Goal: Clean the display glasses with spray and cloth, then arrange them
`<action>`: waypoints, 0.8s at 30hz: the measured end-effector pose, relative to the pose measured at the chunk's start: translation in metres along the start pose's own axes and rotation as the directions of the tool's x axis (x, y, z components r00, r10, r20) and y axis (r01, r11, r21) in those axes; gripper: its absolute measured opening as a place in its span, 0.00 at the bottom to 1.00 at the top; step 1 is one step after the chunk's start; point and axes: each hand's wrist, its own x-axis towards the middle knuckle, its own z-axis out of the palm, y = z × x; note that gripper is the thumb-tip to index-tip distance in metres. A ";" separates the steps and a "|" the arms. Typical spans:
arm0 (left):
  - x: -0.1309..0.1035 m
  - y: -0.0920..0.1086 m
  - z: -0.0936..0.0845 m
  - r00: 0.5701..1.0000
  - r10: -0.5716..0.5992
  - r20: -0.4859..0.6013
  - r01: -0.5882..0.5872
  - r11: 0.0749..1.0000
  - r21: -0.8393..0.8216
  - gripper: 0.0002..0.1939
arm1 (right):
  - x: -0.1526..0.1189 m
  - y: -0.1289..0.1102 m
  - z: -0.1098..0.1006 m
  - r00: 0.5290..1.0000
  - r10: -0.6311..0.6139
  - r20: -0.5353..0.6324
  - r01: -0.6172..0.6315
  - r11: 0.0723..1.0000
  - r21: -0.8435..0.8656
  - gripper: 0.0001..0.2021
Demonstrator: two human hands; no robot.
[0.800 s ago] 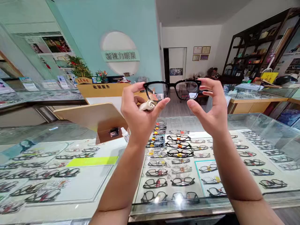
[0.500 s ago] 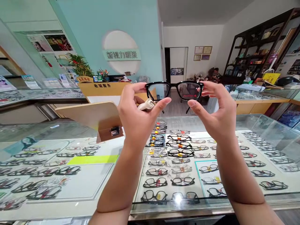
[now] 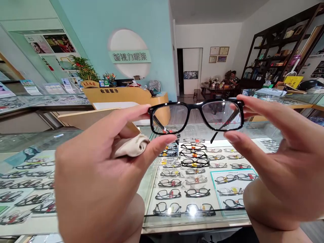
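Note:
A pair of black-framed eyeglasses [image 3: 195, 106] is held up in front of me, level, lenses facing me. My left hand [image 3: 108, 162] pinches its left end between thumb and fingers. A crumpled cream cloth [image 3: 131, 146] is tucked in the palm of that same hand. On the other side my right hand [image 3: 280, 152] grips the right end, its thumb under the lens. Faint red lettering shows on the right lens. The temple arms extend away behind the lenses, partly seen through them. Below, rows of eyeglasses [image 3: 197, 192] lie in a glass display case [image 3: 152, 221].
Across the case stands a wooden cashier counter [image 3: 126, 96] with plants on it. A tan board [image 3: 83, 116] stands behind my left hand. More glass cases flank both sides. In the back a person [image 3: 232, 80] sits by a table [image 3: 215, 87], near a dark shelf [image 3: 275, 50].
Both hands have drawn the eyeglasses much closer to me and slightly lower, so they look larger. The cloth has come along in my left hand.

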 end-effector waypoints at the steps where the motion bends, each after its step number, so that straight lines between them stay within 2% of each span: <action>1: -0.003 0.001 -0.006 1.000 -0.008 0.013 0.008 1.000 0.028 0.32 | -0.003 -0.004 -0.007 1.000 -0.001 0.029 0.002 1.000 -0.029 0.21; 5: -0.013 -0.002 -0.018 0.999 -0.002 0.038 -0.001 0.997 0.073 0.33 | -0.011 -0.010 -0.023 0.993 -0.018 0.121 0.035 0.990 -0.136 0.21; 10: -0.009 -0.004 -0.014 0.994 -0.013 0.107 0.006 0.998 0.064 0.30 | -0.012 -0.007 -0.025 0.983 -0.030 0.179 0.066 0.978 -0.198 0.22; 13: 0.004 -0.005 0.001 0.990 -0.056 0.126 0.058 0.998 -0.007 0.29 | -0.004 0.004 -0.012 0.983 -0.020 0.181 0.052 0.983 -0.176 0.22; 18: 0.027 -0.019 0.040 0.962 -0.118 0.246 0.146 0.984 -0.101 0.28 | 0.015 0.035 0.027 0.976 0.035 0.213 -0.012 0.994 -0.110 0.23; 21: 0.035 -0.029 0.061 0.961 -0.103 0.255 0.129 0.988 -0.088 0.25 | 0.022 0.048 0.047 0.965 0.083 0.247 -0.061 0.994 -0.095 0.25; 24: 0.039 -0.034 0.074 0.966 -0.082 0.246 0.111 0.988 -0.105 0.25 | 0.025 0.053 0.059 0.965 0.094 0.246 -0.079 0.994 -0.074 0.24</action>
